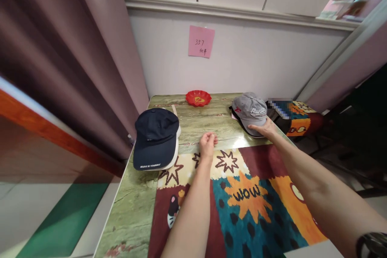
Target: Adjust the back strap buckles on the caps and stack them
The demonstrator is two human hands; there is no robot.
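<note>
A gray cap [251, 109] with white "Always" lettering lies at the table's right edge, over something with a dark brim. My right hand [265, 128] grips its front right side, the thumb on the brim. Near the middle of the table, my left hand [208, 141] is closed with fingers curled; whether anything small is inside is hidden. To the left sits a navy cap [156, 135] stacked over a white one [178, 132], with brims toward me.
A red scalloped dish [198, 98] stands at the back of the table [127, 205]. A colorful "WOW" mat [248, 193] covers the front. On the wall is a pink note [201, 42]. A curtain [99, 48] hangs at left.
</note>
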